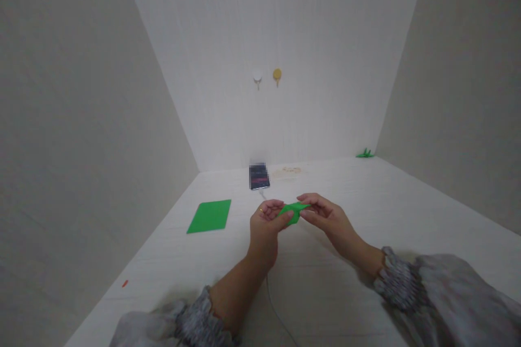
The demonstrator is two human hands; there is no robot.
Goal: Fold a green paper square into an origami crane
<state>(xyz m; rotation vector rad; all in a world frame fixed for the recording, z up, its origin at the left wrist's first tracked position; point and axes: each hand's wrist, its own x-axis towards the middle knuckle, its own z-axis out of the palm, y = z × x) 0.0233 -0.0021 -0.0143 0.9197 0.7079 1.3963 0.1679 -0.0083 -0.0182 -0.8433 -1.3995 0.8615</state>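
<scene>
Back wall (325, 21) fills most of the upper view, pale, faintly streaked; grey left wall (81, 92) and right wall (468, 92) close in either side. White tabletop (345, 184) runs between them, faint grain. Person's forearms come in from the bottom, right sleeve (407, 282) and left sleeve (199, 317) both grey with gathered, ruffled cuffs. Left hand (262, 233) and right hand (331, 220) meet near the middle, over the tabletop. Left: thumb pressed on top of the work, fingers curled in behind, gripping it. Right: thumb and fingers pinching its right-hand end. Green square sheet (209, 217) lies flat on the tabletop, left of the left hand, well apart from it. White cable (277, 309) shows below the left forearm and again by the phone. Dark phone (259, 179) lies near the back wall, screen pixelated, unreadable. Folded green paper (292, 208) is between the two hands, pointed at the right; exact folds partly hidden by fingers. Small green folded piece (365, 155) sits in the far right corner, spiky. Yellow hook (277, 74) and white hook (258, 75) side by side on the back wall. Red bit (125, 283) near the tabletop's left edge. Ring (261, 210) on a left-hand finger.
</scene>
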